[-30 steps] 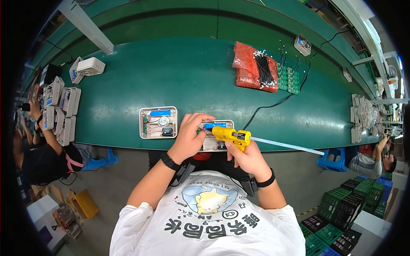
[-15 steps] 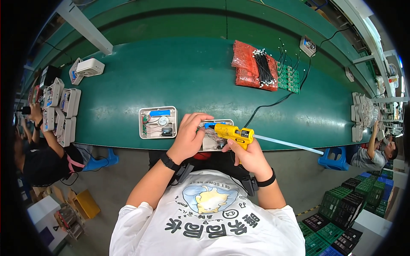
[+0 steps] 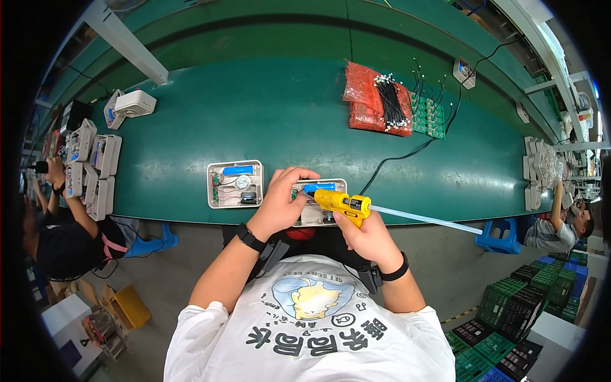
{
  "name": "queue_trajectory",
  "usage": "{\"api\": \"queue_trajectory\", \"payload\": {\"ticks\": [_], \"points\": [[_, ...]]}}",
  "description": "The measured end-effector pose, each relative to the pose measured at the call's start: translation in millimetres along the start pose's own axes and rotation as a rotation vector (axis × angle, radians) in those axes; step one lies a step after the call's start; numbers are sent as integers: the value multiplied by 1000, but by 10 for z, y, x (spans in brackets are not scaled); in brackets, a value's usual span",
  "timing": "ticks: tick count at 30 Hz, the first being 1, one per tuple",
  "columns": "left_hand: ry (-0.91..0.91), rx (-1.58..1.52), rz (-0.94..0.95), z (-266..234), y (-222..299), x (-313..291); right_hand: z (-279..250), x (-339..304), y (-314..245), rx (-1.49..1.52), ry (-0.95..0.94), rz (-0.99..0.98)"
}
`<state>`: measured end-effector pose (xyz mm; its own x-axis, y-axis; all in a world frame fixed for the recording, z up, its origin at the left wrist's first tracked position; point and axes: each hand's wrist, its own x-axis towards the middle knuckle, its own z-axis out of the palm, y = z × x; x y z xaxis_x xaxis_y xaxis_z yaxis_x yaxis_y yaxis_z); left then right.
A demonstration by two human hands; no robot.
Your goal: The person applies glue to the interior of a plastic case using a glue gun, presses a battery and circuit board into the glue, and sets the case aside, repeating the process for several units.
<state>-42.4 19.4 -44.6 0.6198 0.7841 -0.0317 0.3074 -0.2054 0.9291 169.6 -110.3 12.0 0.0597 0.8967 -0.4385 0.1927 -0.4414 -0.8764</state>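
Observation:
My right hand (image 3: 368, 237) grips the handle of a yellow hot glue gun (image 3: 342, 202), with a long translucent glue stick (image 3: 426, 219) sticking out of its back end. The gun's nozzle points left, over an open off-white plastic housing (image 3: 344, 183) at the table's near edge. Inside that housing are a blue cylindrical battery (image 3: 320, 188) and wiring, partly hidden by the gun. My left hand (image 3: 280, 202) holds the housing's left side, fingers over the far rim and thumb bent inward near the nozzle. Just left of it lies a second open housing (image 3: 210, 191) with a blue battery, a round white part and a dark round part.
Red bubble-wrap packs (image 3: 359, 114), a bundle of black cables (image 3: 391, 105) and green circuit boards (image 3: 428, 116) lie at the far right. A black cord (image 3: 407, 155) crosses the green table (image 3: 254, 121). Housings are stacked at both ends, where other people work.
My right hand has moved the glue gun slightly left, bringing its nozzle closer to my left thumb. More of the blue battery shows. My left hand has barely shifted.

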Motion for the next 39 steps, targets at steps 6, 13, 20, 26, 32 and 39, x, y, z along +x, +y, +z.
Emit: {"api": "queue_trajectory", "payload": {"ticks": [6,13,20,26,32,39], "points": [[-6,-20,26,-16,-21,-16,-28,-19,-91,-35,63,-8],[42,-97,-18,22,-116,-74,47,104,-99,-45,40,-97],[72,496,203,-39,389,-257,-368,76,271,511,95,-197],[34,713,153,-491,604,245,-502,181,815,767,321,-373],[513,564,-102,-1104,-265,887,-457,267,957,690,330,-423],[162,649,74,-1349,211,40,-486,249,983,714,336,-421]]}}
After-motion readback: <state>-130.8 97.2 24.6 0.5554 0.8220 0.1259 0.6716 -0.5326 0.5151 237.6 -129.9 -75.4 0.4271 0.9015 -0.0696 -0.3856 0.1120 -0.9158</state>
